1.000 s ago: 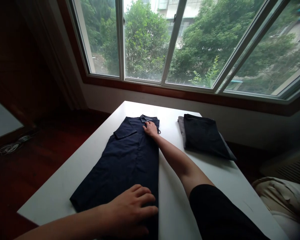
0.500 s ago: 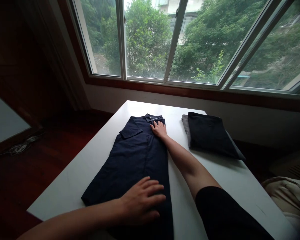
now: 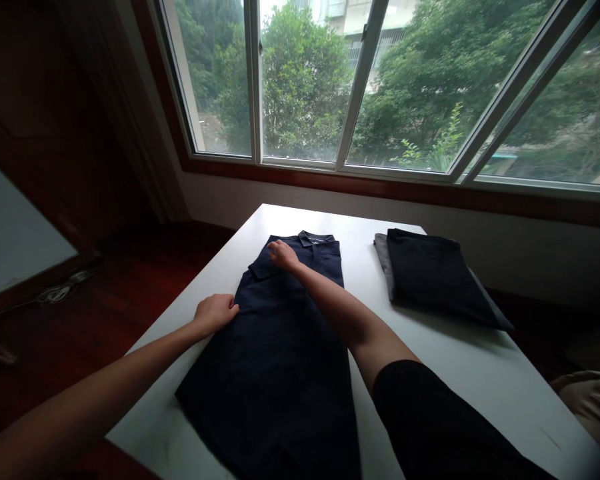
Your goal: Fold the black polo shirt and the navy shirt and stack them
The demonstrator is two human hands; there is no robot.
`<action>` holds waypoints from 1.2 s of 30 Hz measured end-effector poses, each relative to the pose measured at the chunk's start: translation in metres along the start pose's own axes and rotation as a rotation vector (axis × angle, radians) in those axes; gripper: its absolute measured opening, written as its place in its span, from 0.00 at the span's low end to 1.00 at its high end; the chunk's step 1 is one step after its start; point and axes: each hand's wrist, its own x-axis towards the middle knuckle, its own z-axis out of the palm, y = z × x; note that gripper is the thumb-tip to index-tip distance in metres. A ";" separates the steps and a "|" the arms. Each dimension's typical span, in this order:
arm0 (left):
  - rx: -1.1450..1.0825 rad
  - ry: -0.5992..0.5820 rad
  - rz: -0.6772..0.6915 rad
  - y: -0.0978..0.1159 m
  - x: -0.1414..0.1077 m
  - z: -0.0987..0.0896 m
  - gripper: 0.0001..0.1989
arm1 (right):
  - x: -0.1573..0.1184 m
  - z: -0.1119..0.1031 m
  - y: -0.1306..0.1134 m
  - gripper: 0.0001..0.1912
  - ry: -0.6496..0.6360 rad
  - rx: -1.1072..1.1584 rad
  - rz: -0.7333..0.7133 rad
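A dark navy collared shirt (image 3: 280, 360) lies on the white table (image 3: 410, 373), its collar at the far end and a short sleeve folded over its left side. My left hand (image 3: 217, 313) is closed at the shirt's left edge, below the sleeve, with the fingertips tucked out of sight at the cloth. Across the shirt reaches my right arm, and my right hand (image 3: 283, 255) has its fingers curled in a pinch at the shoulder near the sleeve. The forearm covers part of the shirt's chest.
Folded black and grey clothes (image 3: 425, 273) sit in a stack on the right of the table. Beyond the far table edge are a wall and a sliding window (image 3: 305, 87). A white cable (image 3: 63, 290) lies on the dark red floor at left.
My left hand has gone from above the lower shirt to its left edge and closed. My right hand has slid left from beside the collar to the shoulder, its fingers now curled.
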 end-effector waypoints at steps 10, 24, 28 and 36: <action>-0.077 -0.002 0.181 0.018 0.007 -0.016 0.04 | 0.051 0.042 -0.041 0.28 -0.087 -0.075 0.268; -0.005 -0.173 0.488 0.035 -0.057 -0.012 0.27 | 0.065 0.022 -0.011 0.22 -0.083 -0.058 0.406; 0.011 -0.205 0.621 0.055 -0.066 -0.014 0.21 | 0.065 0.019 -0.008 0.35 -0.113 -0.087 0.390; 0.058 -0.239 0.776 0.078 -0.073 0.005 0.09 | 0.062 0.029 -0.035 0.30 -0.091 -0.153 0.373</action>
